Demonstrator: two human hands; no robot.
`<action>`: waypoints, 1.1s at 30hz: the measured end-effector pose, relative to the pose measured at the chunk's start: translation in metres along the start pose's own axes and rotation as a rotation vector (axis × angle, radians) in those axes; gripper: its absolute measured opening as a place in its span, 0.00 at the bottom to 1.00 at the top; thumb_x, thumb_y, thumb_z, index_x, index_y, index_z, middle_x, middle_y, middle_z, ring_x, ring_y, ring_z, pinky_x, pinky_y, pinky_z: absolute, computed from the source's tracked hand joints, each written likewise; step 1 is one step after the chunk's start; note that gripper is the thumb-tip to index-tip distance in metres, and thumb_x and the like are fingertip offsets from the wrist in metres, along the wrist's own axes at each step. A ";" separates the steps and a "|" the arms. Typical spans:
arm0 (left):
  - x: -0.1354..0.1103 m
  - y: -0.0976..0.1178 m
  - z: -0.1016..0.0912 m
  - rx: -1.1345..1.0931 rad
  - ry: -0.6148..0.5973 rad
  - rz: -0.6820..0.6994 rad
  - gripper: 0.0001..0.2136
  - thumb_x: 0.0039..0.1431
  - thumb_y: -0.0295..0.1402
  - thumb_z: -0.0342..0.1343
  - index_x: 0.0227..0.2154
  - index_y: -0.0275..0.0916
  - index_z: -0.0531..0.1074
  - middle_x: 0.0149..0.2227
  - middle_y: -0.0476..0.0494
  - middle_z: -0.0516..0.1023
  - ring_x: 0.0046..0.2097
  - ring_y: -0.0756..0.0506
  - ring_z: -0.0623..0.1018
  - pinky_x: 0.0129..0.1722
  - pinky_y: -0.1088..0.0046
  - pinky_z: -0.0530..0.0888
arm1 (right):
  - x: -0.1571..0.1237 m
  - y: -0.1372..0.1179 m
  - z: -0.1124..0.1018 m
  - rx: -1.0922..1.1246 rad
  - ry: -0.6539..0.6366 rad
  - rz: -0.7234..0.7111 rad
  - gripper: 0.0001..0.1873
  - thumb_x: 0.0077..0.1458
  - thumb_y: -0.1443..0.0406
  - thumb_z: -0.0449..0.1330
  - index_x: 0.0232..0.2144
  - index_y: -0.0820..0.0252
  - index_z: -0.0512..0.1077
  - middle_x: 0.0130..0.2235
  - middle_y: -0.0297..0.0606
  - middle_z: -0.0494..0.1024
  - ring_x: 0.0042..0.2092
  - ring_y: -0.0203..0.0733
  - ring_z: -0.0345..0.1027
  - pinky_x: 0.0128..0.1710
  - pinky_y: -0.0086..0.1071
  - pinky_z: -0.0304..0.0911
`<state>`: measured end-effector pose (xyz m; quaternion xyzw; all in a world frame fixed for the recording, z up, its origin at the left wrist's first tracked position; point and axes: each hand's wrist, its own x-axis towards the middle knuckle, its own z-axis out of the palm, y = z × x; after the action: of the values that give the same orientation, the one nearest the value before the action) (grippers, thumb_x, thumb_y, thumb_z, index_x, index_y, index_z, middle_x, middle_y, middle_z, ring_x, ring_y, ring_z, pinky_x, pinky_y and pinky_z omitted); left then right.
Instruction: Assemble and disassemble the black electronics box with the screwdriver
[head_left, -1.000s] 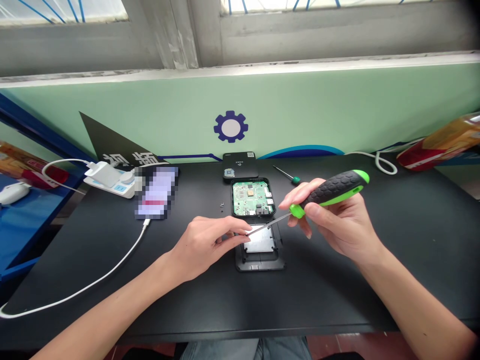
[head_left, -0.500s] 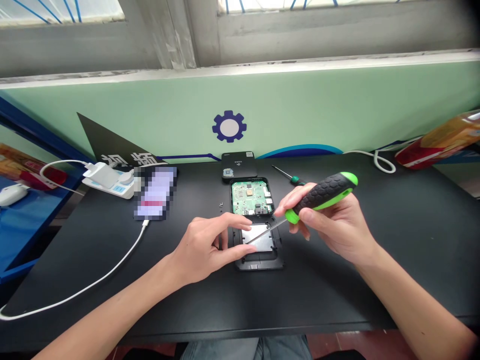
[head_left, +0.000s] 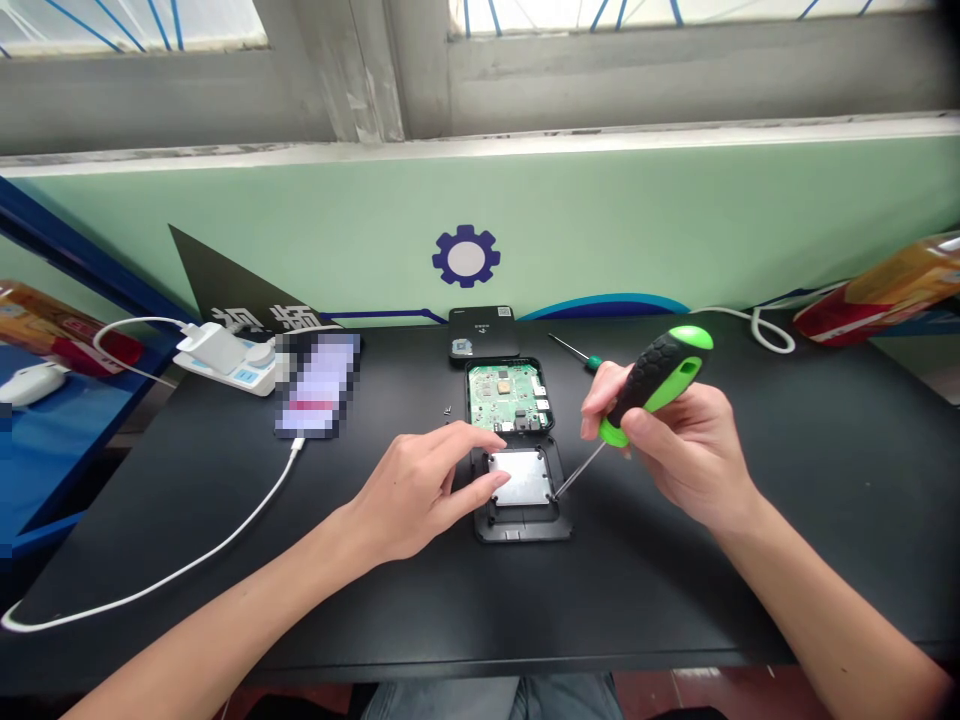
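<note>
My right hand (head_left: 686, 440) is wrapped round a screwdriver (head_left: 656, 385) with a black and bright green handle. Its thin shaft slants down to the left, and the tip meets the lower right corner of a silver metal plate (head_left: 521, 480). That plate lies in a black plastic cover (head_left: 517, 532) on the desk. My left hand (head_left: 427, 485) rests at the cover's left side, thumb and fingers apart, with fingertips on or just over the plate. Directly behind the cover sits a black case (head_left: 551, 400) holding a green circuit board (head_left: 499, 392).
A closed black box (head_left: 480, 335) stands at the back by the green panel. Small screws (head_left: 448, 410) lie left of the board. Another screwdriver (head_left: 577, 352) with a dark green handle lies behind my right hand. To the left are a phone (head_left: 319, 385), its white cable (head_left: 225, 555) and a power strip (head_left: 251, 370).
The screwdriver tip has moved from the plate's left part to its lower right corner, and the handle has tilted more upright. My left thumb has shifted up slightly. The view has shifted a little.
</note>
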<state>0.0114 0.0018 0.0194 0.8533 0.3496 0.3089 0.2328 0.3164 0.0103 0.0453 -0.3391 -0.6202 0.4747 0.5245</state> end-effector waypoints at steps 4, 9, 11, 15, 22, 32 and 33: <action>0.001 -0.001 0.000 -0.002 -0.016 -0.017 0.09 0.80 0.38 0.63 0.55 0.41 0.79 0.48 0.48 0.87 0.26 0.53 0.71 0.29 0.74 0.69 | -0.002 0.000 0.000 -0.012 -0.033 -0.022 0.07 0.72 0.58 0.73 0.47 0.52 0.89 0.43 0.43 0.86 0.39 0.48 0.80 0.37 0.40 0.76; 0.001 -0.001 0.001 -0.003 -0.037 -0.024 0.08 0.81 0.37 0.62 0.55 0.42 0.79 0.49 0.47 0.87 0.27 0.54 0.70 0.31 0.73 0.69 | -0.003 -0.001 0.001 -0.036 -0.060 -0.016 0.07 0.72 0.58 0.73 0.47 0.53 0.90 0.43 0.43 0.87 0.40 0.49 0.81 0.43 0.43 0.79; 0.001 -0.001 0.001 -0.007 -0.042 -0.031 0.08 0.81 0.38 0.61 0.55 0.42 0.79 0.49 0.47 0.87 0.27 0.53 0.70 0.31 0.73 0.69 | -0.003 -0.002 0.001 -0.043 -0.059 -0.005 0.08 0.71 0.58 0.74 0.47 0.53 0.90 0.43 0.43 0.86 0.40 0.49 0.81 0.43 0.43 0.79; 0.001 -0.001 0.000 -0.004 -0.041 -0.035 0.08 0.81 0.38 0.61 0.55 0.42 0.79 0.50 0.46 0.87 0.27 0.53 0.70 0.31 0.73 0.69 | -0.002 -0.005 0.002 -0.047 -0.064 0.003 0.07 0.70 0.58 0.75 0.46 0.53 0.90 0.43 0.43 0.87 0.40 0.49 0.81 0.44 0.43 0.80; 0.002 0.000 -0.001 -0.003 -0.053 -0.037 0.09 0.81 0.38 0.61 0.56 0.42 0.79 0.49 0.47 0.87 0.27 0.53 0.70 0.31 0.73 0.69 | -0.002 -0.006 0.003 -0.054 -0.082 -0.003 0.06 0.69 0.60 0.75 0.46 0.53 0.90 0.43 0.44 0.88 0.39 0.50 0.81 0.41 0.44 0.80; 0.002 -0.001 0.001 0.005 -0.074 -0.057 0.08 0.82 0.38 0.61 0.55 0.43 0.80 0.47 0.48 0.87 0.27 0.53 0.71 0.31 0.73 0.68 | -0.001 -0.012 -0.001 0.015 -0.183 0.047 0.09 0.63 0.66 0.79 0.46 0.49 0.91 0.38 0.41 0.87 0.38 0.49 0.81 0.36 0.40 0.80; 0.002 -0.001 0.001 0.009 -0.075 -0.057 0.08 0.82 0.38 0.60 0.55 0.43 0.80 0.47 0.47 0.87 0.27 0.53 0.71 0.31 0.73 0.68 | -0.002 -0.013 -0.001 0.026 -0.186 0.068 0.11 0.62 0.66 0.80 0.46 0.49 0.91 0.37 0.41 0.87 0.37 0.49 0.81 0.35 0.39 0.80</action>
<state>0.0125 0.0036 0.0191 0.8551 0.3660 0.2683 0.2506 0.3186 0.0051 0.0566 -0.3075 -0.6482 0.5295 0.4528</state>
